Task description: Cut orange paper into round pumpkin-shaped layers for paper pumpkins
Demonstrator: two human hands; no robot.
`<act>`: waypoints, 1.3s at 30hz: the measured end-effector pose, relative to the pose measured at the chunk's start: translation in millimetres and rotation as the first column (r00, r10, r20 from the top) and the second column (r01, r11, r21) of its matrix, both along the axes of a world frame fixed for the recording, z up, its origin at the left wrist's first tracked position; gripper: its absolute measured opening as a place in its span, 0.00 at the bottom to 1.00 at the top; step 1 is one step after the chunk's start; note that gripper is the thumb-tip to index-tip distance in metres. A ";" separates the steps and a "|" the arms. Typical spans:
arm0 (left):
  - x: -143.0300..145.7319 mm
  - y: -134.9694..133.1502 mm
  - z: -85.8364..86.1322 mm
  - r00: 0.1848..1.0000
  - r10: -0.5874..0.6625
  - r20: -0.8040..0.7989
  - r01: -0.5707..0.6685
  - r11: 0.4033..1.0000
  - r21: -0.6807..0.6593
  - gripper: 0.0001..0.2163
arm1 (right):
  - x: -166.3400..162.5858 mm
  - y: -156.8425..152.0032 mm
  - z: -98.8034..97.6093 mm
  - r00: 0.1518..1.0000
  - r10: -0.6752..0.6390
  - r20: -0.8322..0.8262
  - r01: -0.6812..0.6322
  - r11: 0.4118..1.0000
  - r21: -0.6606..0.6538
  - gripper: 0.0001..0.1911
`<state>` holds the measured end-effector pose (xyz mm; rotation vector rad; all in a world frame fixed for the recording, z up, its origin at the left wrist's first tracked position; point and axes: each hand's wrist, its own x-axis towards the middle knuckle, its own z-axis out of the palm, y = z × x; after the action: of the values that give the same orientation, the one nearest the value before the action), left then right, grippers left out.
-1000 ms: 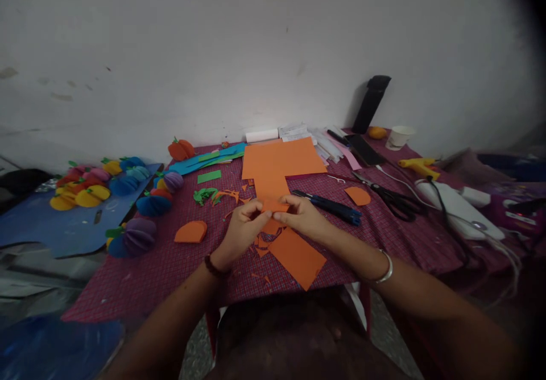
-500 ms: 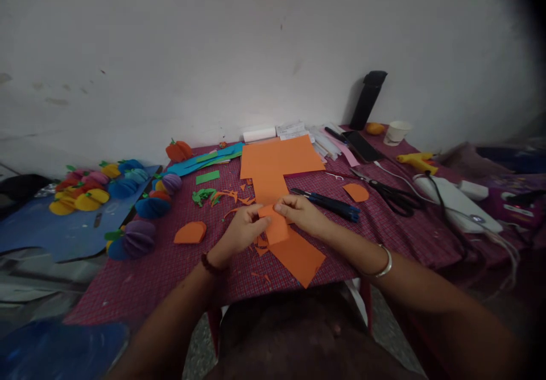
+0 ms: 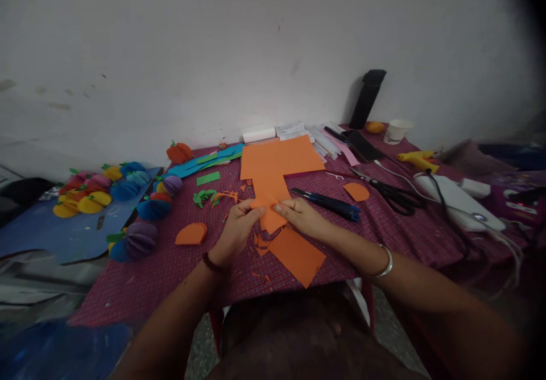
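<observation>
Head view: orange card [image 3: 270,221] held over the bench [image 3: 136,286]

The left hand [image 3: 240,227] and right hand [image 3: 306,218], near each other, pinch the card from either side. An orange strip [image 3: 300,259] (scraps [image 3: 261,247] beside it) lies toward the bench's near edge; scissors [image 3: 391,195] rest to the right.

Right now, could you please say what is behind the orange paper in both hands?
Beyond the held paper, part of an orange strip and a larger orange sheet show; whatever lies directly behind is covered.
</observation>
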<state>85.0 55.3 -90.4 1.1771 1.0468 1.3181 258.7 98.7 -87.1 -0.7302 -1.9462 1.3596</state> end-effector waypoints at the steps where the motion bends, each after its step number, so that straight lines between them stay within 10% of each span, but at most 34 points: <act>1: 0.8 -0.4 0.3 1.000 -0.013 0.007 0.013 1.000 -0.007 0.08 | -0.1 1.1 -0.5 1.000 0.001 -0.023 -0.001 1.000 0.026 0.22; 14: 7.9 -6.4 1.8 0.959 -0.149 -0.240 0.140 0.989 -0.056 0.17 | 1.4 2.2 -1.0 0.986 -0.166 0.021 0.156 0.957 0.244 0.20; 21: 8.5 -6.8 2.7 0.946 -0.060 -0.317 0.076 0.997 0.036 0.22 | 1.4 1.1 -0.4 0.992 0.095 -0.081 -0.116 0.945 -0.306 0.21; 25: 7.2 -5.8 5.3 0.960 0.078 -0.268 -0.059 0.995 0.078 0.21 | 0.7 0.8 -2.8 0.987 0.153 -0.039 -0.156 0.912 -0.380 0.22; 34: -6.9 -0.2 15.4 0.966 0.025 -0.258 0.000 0.995 0.095 0.12 | 5.8 3.3 -4.6 0.956 0.236 0.173 -0.230 0.972 -0.054 0.20; 39: -59.5 2.8 36.0 0.887 -0.184 -0.424 0.195 0.981 -0.018 0.10 | 19.6 3.9 11.0 0.827 0.293 0.480 -0.467 0.833 0.297 0.17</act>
<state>25.5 58.1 -54.4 1.5900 1.1872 0.9422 278.2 102.6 -76.1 -0.4516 -2.7378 1.0019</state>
